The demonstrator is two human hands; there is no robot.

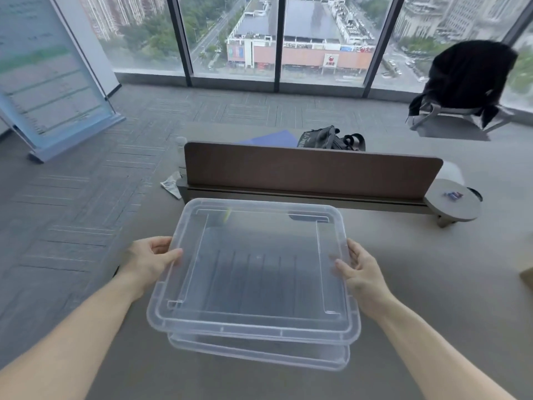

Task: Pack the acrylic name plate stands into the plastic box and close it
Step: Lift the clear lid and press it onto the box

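A clear plastic lid (253,321) hangs just above the clear plastic box (259,356) on the grey desk, its near edge a little above the box's rim. My left hand (150,261) grips the lid's left edge with the thumb on top. My right hand (360,269) grips the right edge the same way. Through the lid I make out several dark upright lines (256,272), which look like acrylic name plate stands standing side by side in the box; their shape is blurred by the plastic.
A brown divider panel (311,171) runs across the desk's far edge just behind the box. At its right end sits a round grey tray (452,203). A cardboard corner (526,275) shows at the far right. Beyond are a black bag (331,140) and a chair (464,82).
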